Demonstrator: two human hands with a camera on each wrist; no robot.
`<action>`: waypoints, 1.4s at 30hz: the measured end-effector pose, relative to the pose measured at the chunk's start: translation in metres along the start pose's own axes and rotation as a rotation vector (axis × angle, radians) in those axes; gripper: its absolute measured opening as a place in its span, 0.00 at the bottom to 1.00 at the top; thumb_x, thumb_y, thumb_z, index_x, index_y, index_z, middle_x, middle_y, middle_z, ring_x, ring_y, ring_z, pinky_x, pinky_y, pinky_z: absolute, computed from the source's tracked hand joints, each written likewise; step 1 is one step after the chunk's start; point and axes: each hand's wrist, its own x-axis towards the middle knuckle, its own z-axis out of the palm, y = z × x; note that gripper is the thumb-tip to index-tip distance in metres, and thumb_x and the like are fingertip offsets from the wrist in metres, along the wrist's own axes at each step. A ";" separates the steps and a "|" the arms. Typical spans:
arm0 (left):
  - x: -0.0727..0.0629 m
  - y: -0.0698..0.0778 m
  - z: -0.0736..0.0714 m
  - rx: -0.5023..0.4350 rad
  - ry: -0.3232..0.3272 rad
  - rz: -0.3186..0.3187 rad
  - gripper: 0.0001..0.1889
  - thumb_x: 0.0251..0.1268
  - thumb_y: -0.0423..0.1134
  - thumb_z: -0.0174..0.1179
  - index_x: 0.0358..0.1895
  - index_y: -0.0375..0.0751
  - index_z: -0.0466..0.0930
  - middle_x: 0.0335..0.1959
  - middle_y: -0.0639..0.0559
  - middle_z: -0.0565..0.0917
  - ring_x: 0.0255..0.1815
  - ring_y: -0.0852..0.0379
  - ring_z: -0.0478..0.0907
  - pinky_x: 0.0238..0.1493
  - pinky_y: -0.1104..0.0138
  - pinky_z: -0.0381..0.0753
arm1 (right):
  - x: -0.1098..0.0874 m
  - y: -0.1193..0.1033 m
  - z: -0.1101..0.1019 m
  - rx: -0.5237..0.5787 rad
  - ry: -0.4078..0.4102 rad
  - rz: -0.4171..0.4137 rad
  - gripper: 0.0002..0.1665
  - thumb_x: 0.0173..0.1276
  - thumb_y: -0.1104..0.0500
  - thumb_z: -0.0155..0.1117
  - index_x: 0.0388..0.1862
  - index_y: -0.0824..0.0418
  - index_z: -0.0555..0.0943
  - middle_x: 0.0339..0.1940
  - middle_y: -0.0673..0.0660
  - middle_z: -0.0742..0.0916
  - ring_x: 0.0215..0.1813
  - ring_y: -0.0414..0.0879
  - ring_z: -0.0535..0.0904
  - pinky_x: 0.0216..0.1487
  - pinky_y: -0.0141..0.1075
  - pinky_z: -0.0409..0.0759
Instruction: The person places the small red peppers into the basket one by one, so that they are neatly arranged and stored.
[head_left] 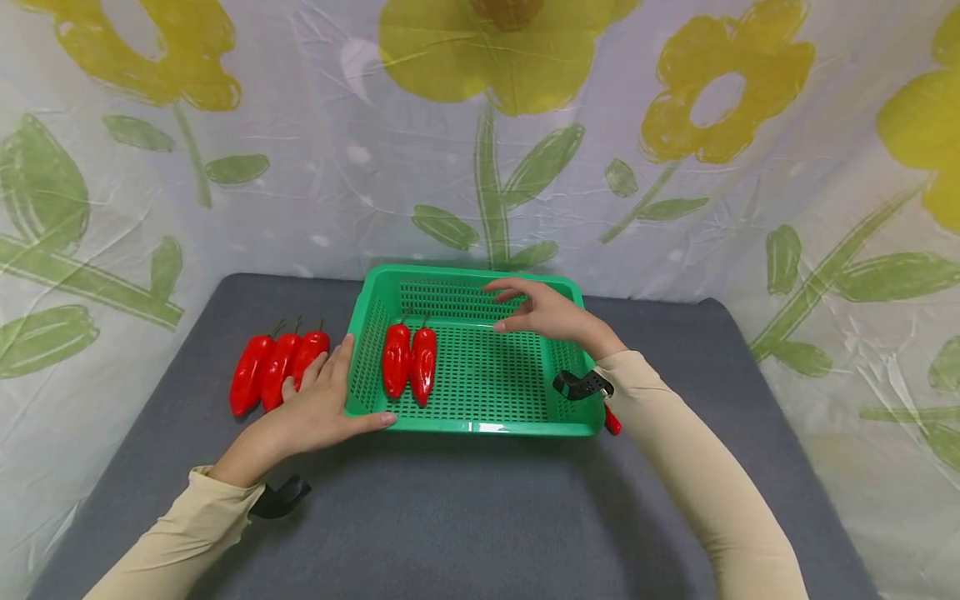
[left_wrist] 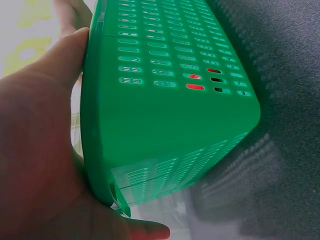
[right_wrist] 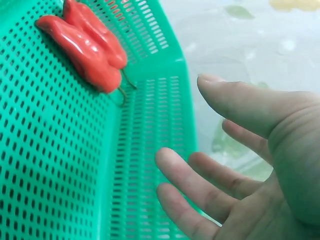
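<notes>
Behind the basket hangs a cloth (head_left: 315, 208) (white, with yellow flowers), and under it spreads the grey table (head_left: 480, 517). The green basket (head_left: 480, 427) stands upright. At its front left corner, the left hand (head_left: 311, 408) rests on the rim, fingers extended and unclenched, thumb on the front edge. Above the basket's back right part hovers the right hand (head_left: 551, 312), grasping nothing, fingers loosely bent and thumb apart. Inside, by the basket's left wall, lies a pair of peppers (head_left: 423, 367), side by side, stems to the back; a trio of peppers (head_left: 251, 375) lies outside, left of the basket. Just right of it shows a red tip (head_left: 612, 421) (the rest is hidden).
</notes>
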 end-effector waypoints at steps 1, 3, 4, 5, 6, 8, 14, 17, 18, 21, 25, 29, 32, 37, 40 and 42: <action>0.000 0.000 0.000 0.000 -0.001 0.000 0.71 0.48 0.75 0.63 0.79 0.38 0.26 0.80 0.30 0.45 0.78 0.24 0.41 0.62 0.21 0.40 | -0.004 0.000 -0.002 -0.005 0.005 -0.001 0.37 0.68 0.52 0.68 0.73 0.43 0.66 0.73 0.60 0.72 0.61 0.55 0.82 0.63 0.51 0.78; 0.000 0.000 0.000 0.002 -0.002 0.000 0.71 0.48 0.75 0.63 0.79 0.37 0.26 0.80 0.30 0.45 0.78 0.25 0.41 0.62 0.21 0.41 | -0.010 0.001 -0.007 -0.018 0.021 -0.005 0.37 0.68 0.51 0.68 0.73 0.43 0.66 0.73 0.59 0.72 0.61 0.55 0.82 0.62 0.51 0.78; 0.000 0.000 0.000 0.002 -0.002 0.001 0.71 0.48 0.75 0.63 0.79 0.37 0.26 0.80 0.30 0.45 0.78 0.25 0.41 0.63 0.21 0.41 | -0.014 0.002 -0.010 -0.025 0.030 -0.005 0.36 0.68 0.51 0.68 0.73 0.43 0.66 0.73 0.59 0.73 0.61 0.55 0.82 0.62 0.50 0.78; 0.000 0.000 0.000 0.003 -0.002 0.001 0.71 0.49 0.75 0.63 0.79 0.37 0.26 0.80 0.30 0.45 0.78 0.25 0.41 0.63 0.21 0.41 | -0.017 0.003 -0.012 -0.025 0.037 -0.003 0.36 0.68 0.51 0.68 0.73 0.42 0.66 0.73 0.59 0.73 0.61 0.55 0.81 0.62 0.51 0.78; 0.000 0.001 0.000 0.003 -0.003 0.001 0.71 0.49 0.75 0.63 0.79 0.37 0.26 0.80 0.30 0.45 0.78 0.25 0.41 0.63 0.21 0.41 | -0.021 0.004 -0.014 -0.020 0.043 0.002 0.37 0.68 0.51 0.68 0.73 0.42 0.66 0.73 0.58 0.73 0.61 0.54 0.81 0.62 0.51 0.78; 0.000 0.001 0.000 0.002 -0.003 -0.001 0.70 0.49 0.74 0.63 0.79 0.37 0.27 0.80 0.30 0.45 0.78 0.25 0.41 0.63 0.21 0.41 | -0.027 0.007 -0.019 -0.011 0.054 0.006 0.37 0.68 0.51 0.67 0.73 0.41 0.66 0.73 0.58 0.72 0.63 0.54 0.80 0.62 0.51 0.77; 0.000 0.001 -0.001 0.000 -0.003 -0.005 0.70 0.49 0.74 0.63 0.79 0.37 0.27 0.80 0.30 0.45 0.78 0.25 0.41 0.63 0.21 0.42 | -0.050 0.020 -0.031 -0.020 0.114 -0.004 0.38 0.69 0.53 0.66 0.75 0.46 0.64 0.74 0.58 0.72 0.67 0.57 0.76 0.62 0.52 0.77; 0.000 0.001 -0.001 -0.003 -0.004 -0.005 0.70 0.49 0.74 0.63 0.79 0.37 0.27 0.80 0.30 0.45 0.78 0.26 0.41 0.63 0.21 0.42 | -0.061 0.029 -0.037 -0.016 0.149 -0.006 0.38 0.70 0.52 0.66 0.76 0.48 0.64 0.73 0.58 0.72 0.68 0.59 0.74 0.62 0.53 0.77; 0.000 0.001 -0.001 -0.002 -0.004 -0.004 0.70 0.49 0.75 0.63 0.79 0.37 0.27 0.80 0.29 0.45 0.78 0.26 0.41 0.63 0.21 0.42 | -0.065 0.032 -0.038 -0.011 0.161 -0.005 0.38 0.70 0.52 0.66 0.76 0.48 0.64 0.73 0.58 0.72 0.69 0.60 0.74 0.62 0.54 0.77; -0.001 0.001 -0.001 -0.002 -0.004 -0.005 0.70 0.49 0.75 0.63 0.79 0.36 0.27 0.80 0.29 0.45 0.78 0.25 0.41 0.63 0.21 0.42 | -0.076 0.040 -0.043 0.015 0.190 0.001 0.39 0.70 0.52 0.66 0.76 0.49 0.63 0.74 0.59 0.71 0.70 0.59 0.72 0.63 0.55 0.76; 0.000 0.001 -0.001 -0.004 -0.002 -0.004 0.70 0.48 0.74 0.63 0.79 0.36 0.28 0.80 0.29 0.46 0.78 0.25 0.42 0.63 0.21 0.42 | -0.090 0.052 -0.047 0.049 0.226 0.017 0.38 0.70 0.51 0.65 0.76 0.46 0.63 0.75 0.57 0.70 0.71 0.57 0.71 0.65 0.55 0.75; 0.000 0.001 -0.001 -0.006 0.001 -0.004 0.70 0.48 0.74 0.63 0.80 0.37 0.28 0.80 0.30 0.46 0.78 0.25 0.42 0.63 0.21 0.43 | -0.102 0.066 -0.050 0.051 0.248 0.027 0.37 0.71 0.50 0.64 0.76 0.44 0.63 0.75 0.57 0.71 0.72 0.57 0.70 0.65 0.55 0.74; -0.001 0.001 -0.001 -0.004 0.000 -0.007 0.70 0.48 0.74 0.63 0.80 0.37 0.28 0.80 0.30 0.46 0.78 0.26 0.42 0.63 0.21 0.42 | -0.110 0.078 -0.050 0.038 0.253 0.038 0.38 0.71 0.50 0.64 0.76 0.46 0.62 0.75 0.57 0.70 0.72 0.58 0.70 0.65 0.52 0.76; -0.001 0.002 -0.001 -0.010 -0.004 -0.012 0.70 0.48 0.74 0.63 0.79 0.36 0.28 0.80 0.30 0.45 0.78 0.26 0.41 0.63 0.21 0.42 | -0.119 0.097 -0.047 0.029 0.271 0.046 0.38 0.71 0.49 0.64 0.76 0.47 0.63 0.76 0.57 0.69 0.72 0.58 0.70 0.61 0.40 0.79; -0.001 0.002 -0.001 -0.013 -0.005 -0.014 0.70 0.48 0.74 0.63 0.79 0.36 0.28 0.80 0.30 0.45 0.78 0.26 0.41 0.63 0.21 0.42 | -0.123 0.108 -0.045 0.027 0.288 0.042 0.37 0.71 0.50 0.64 0.76 0.48 0.63 0.75 0.59 0.69 0.71 0.61 0.70 0.58 0.34 0.79; -0.001 0.002 -0.001 -0.008 -0.006 -0.015 0.70 0.48 0.74 0.63 0.80 0.37 0.28 0.80 0.30 0.45 0.78 0.26 0.41 0.63 0.21 0.42 | -0.124 0.116 -0.043 0.035 0.293 0.043 0.37 0.71 0.51 0.64 0.76 0.49 0.63 0.75 0.60 0.70 0.71 0.62 0.70 0.59 0.36 0.79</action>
